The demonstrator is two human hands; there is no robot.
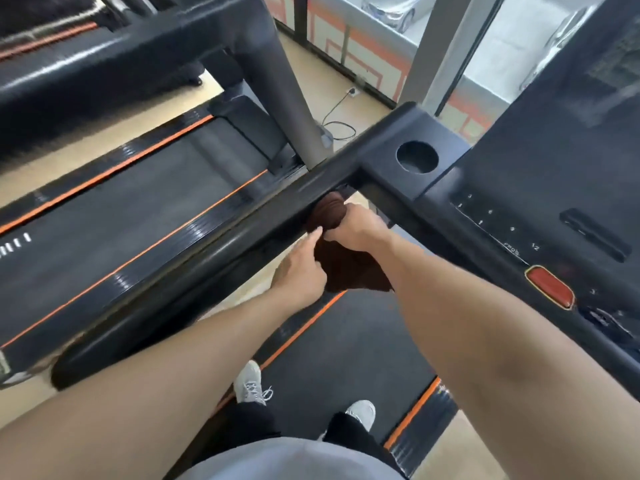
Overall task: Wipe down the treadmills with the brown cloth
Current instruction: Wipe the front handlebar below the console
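View: looking down from the head of a person standing on a treadmill belt (349,355), both bare forearms reaching forward.

Right hand (356,227): clenched round a bunched wad of the brown cloth (346,261), holding it up against the underside of the black handrail (207,251), close to where the rail joins the console (540,216).

Left hand (303,273): fingers pinching the loose part of the cloth just below the rail; its forefinger points up toward the right hand.

Cloth: the rest hangs down between the two hands, over the belt.

Step in hand: by my reading, wiping the left handrail near its console end (the two-handed hold could equally be a regathering of the cloth).

Next move: probably sliding the wad along the rail toward its rounded free end, which calls for firm pressure and keeping the hanging flap from snagging.

Console: black, with a round cup holder (417,156), small white numerals and a red oval button (550,287).

Surface: dark belt edged with orange stripes; grey shoes (250,382) stand on it.

Room: a second treadmill (138,202) lies just to the left; tan floor, a cable (337,116) on it, and glass panels with parked cars beyond.
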